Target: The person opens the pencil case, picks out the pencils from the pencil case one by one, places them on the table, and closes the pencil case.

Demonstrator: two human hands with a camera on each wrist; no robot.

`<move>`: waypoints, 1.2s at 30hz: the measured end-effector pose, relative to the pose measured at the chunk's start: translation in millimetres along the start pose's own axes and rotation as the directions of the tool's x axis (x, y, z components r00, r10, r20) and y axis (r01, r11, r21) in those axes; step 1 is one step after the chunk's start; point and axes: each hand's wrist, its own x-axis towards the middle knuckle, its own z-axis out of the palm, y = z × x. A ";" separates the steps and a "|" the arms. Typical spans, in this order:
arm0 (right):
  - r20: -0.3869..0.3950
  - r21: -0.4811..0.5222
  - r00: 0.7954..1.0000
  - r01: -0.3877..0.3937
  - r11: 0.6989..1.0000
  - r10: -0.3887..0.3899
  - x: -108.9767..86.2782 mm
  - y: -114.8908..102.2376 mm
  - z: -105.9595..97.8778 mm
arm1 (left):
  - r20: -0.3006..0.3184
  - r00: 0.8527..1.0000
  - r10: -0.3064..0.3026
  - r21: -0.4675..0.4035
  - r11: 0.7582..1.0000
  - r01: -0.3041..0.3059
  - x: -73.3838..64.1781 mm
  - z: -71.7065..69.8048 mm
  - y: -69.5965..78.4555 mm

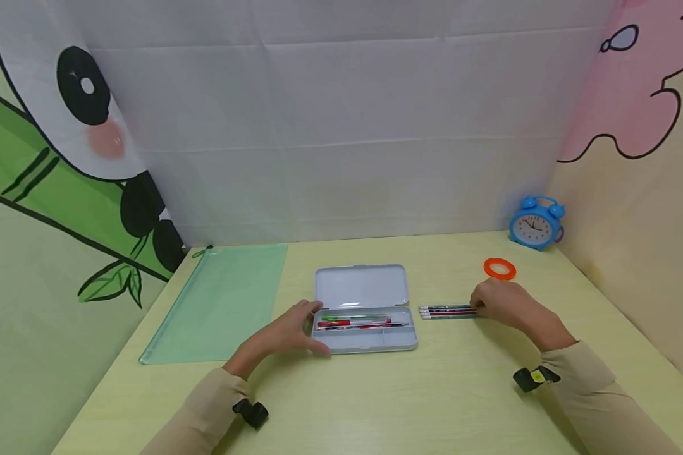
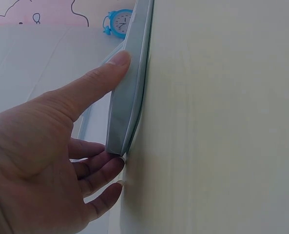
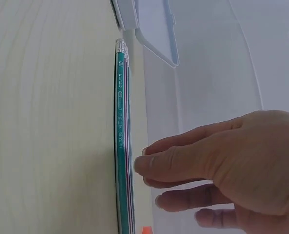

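A pale pencil case (image 1: 370, 346) lies with its lid (image 1: 361, 285) raised, several pens (image 1: 353, 323) inside it, green and red among them. My left hand (image 1: 287, 328) holds the case at its left end. In the left wrist view the thumb (image 2: 100, 80) lies along one side, and fingers touch the corner. To the right of the case several pencils (image 1: 446, 311) lie side by side, green and dark striped with pale ends. Just over their right part is my right hand (image 1: 506, 304); its fingertips (image 3: 144, 165) are close together and appear apart from the pencils.
An orange tape ring (image 1: 499, 268) lies behind the right hand. The blue alarm clock (image 1: 533, 224) stands at the back right corner. A green translucent zip pouch (image 1: 227, 303) lies flat on the left of the table (image 1: 375, 404). A white sheet (image 1: 347, 126) hangs behind.
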 end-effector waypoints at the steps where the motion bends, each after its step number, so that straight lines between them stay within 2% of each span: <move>1: -0.019 0.000 1.000 0.011 1.000 -0.011 0.6 -1.1 0.0 | 0.000 1.000 0.000 0.000 1.000 0.000 0.1 0.2 -0.5; 9: -0.161 0.025 0.978 0.141 0.990 -0.135 8.3 -24.1 -1.9 | -0.003 1.000 -0.014 -0.006 1.000 0.014 -0.3 1.1 -1.9; 14: -0.176 0.046 0.966 0.200 0.979 -0.189 22.5 -47.0 1.0 | -0.007 1.000 -0.012 -0.006 1.000 0.012 -0.9 0.7 -2.8; 20: -0.189 0.026 0.937 0.303 0.953 -0.293 43.0 -80.2 6.9 | 0.000 1.000 -0.015 -0.004 1.000 0.015 -0.4 2.4 -4.0; 24: -0.168 0.051 0.923 0.358 0.932 -0.345 54.8 -99.7 6.5 | 0.000 1.000 -0.006 -0.012 1.000 0.006 -0.4 2.2 -3.5; 29: -0.115 0.083 0.932 0.353 0.932 -0.343 63.6 -111.4 7.6 | 0.001 1.000 0.009 -0.015 1.000 -0.009 -0.5 0.9 -1.9; 32: -0.078 0.107 0.944 0.328 0.939 -0.320 65.8 -112.4 10.3 | 0.004 1.000 0.017 -0.005 1.000 -0.017 -0.1 0.5 -1.6; 36: -0.055 0.129 0.947 0.320 0.939 -0.316 66.2 -110.2 13.9 | 0.002 1.000 0.025 0.009 1.000 -0.025 0.9 0.0 -2.2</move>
